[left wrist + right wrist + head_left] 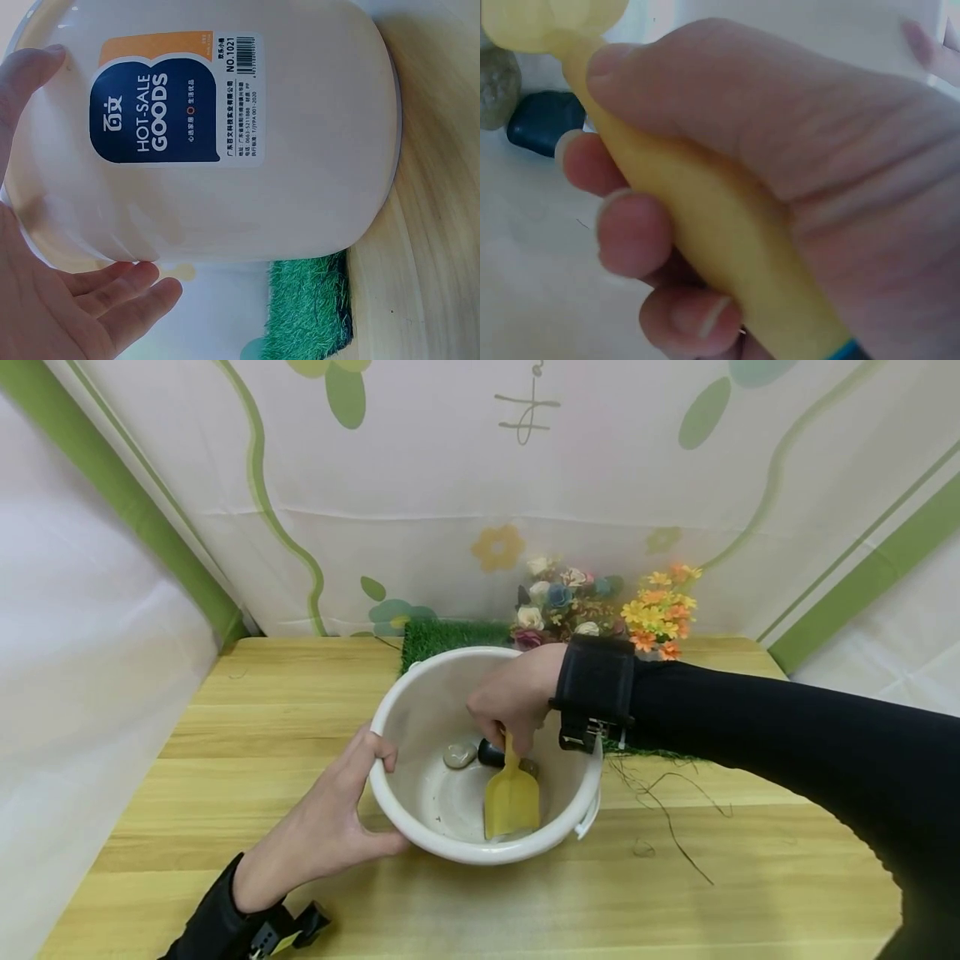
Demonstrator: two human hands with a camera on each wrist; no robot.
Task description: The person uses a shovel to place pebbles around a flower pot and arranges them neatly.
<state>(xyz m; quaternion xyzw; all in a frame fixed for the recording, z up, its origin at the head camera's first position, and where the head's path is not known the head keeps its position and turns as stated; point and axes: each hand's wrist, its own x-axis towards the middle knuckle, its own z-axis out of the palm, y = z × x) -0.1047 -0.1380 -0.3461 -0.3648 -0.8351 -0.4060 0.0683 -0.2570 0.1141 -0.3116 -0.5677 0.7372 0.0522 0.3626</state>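
Note:
A white bucket (474, 853) stands on the wooden table. My left hand (330, 818) grips its rim from the left, with fingertips over the edge and the thumb along the outer wall. Down inside the bucket, my right hand (517, 695) holds a yellow toy shovel (512, 803) by its handle, blade toward the near wall. The right wrist view shows fingers and thumb wrapped around that handle (712, 217). Beside the blade on the bucket floor lie a pale grey stone (459, 755) and a black stone (546, 121). Another stone is partly hidden behind the shovel.
Green artificial turf (453, 637) lies behind the bucket, bearing mixed artificial flowers (558, 597) and yellow-orange ones (660, 614). Thin dark root-like strands (667, 814) lie on the table (750, 893) to the right. A printed curtain (420, 468) hangs behind.

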